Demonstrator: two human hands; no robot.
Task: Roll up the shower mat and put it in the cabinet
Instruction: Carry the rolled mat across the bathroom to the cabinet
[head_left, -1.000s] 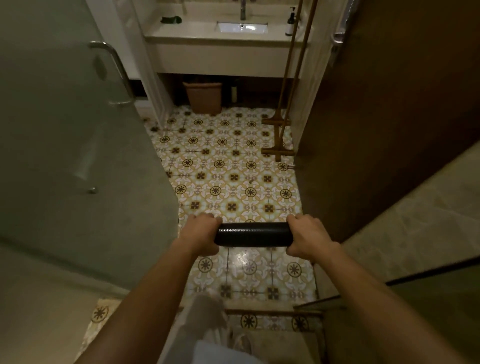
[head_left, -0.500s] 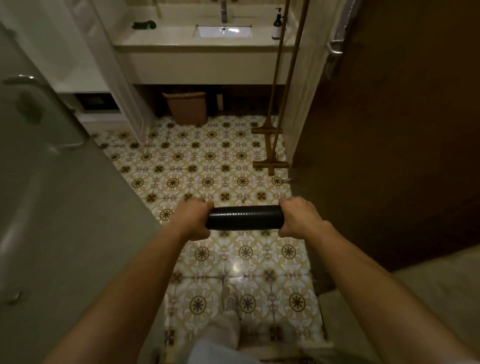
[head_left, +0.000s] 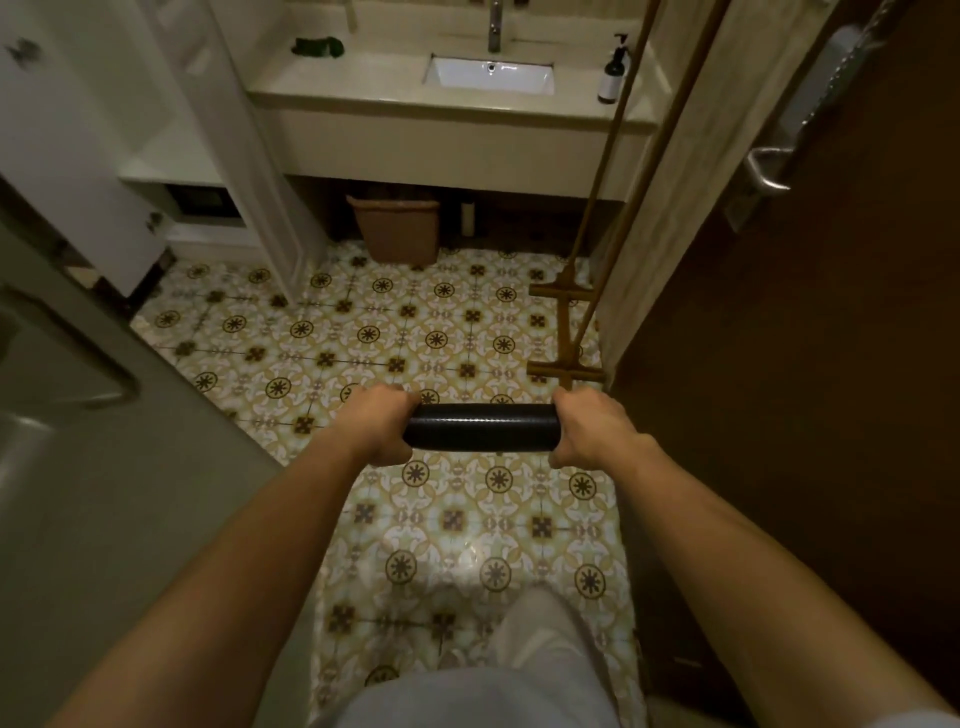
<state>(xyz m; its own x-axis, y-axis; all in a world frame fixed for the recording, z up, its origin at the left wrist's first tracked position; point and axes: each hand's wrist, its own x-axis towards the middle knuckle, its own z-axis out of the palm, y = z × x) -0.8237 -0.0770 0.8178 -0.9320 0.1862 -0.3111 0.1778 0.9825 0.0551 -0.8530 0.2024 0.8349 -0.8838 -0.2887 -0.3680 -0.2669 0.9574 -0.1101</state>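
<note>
We hold the shower mat (head_left: 480, 427) already rolled into a tight black tube, level and crosswise in front of us, well above the patterned tile floor (head_left: 452, 525). Our left hand (head_left: 382, 423) is wrapped closed around its left end and our right hand (head_left: 589, 426) is wrapped closed around its right end, so only the middle stretch of the roll shows between the fists. The rolling step looks finished; no loose flap is visible, though the ends are hidden inside our grips.

What is left is the stowing. Ahead stands the vanity (head_left: 447, 140) with its sink (head_left: 488, 78), and to the left a white cabinet (head_left: 171, 171) whose door (head_left: 244, 156) appears to stand open, with a shelf inside. We judge that to be the likely destination, but in this dim light we cannot tell for sure which unit is meant. We are well apart from it, so a few steps and the placing remain. A brown bin (head_left: 397, 228) sits under the vanity, and wooden poles (head_left: 597, 218) lean at the right.

As for writing, the dark pump bottle (head_left: 612, 73) beside the sink carries a pale label, too small to read. No other brand or text is legible.
</note>
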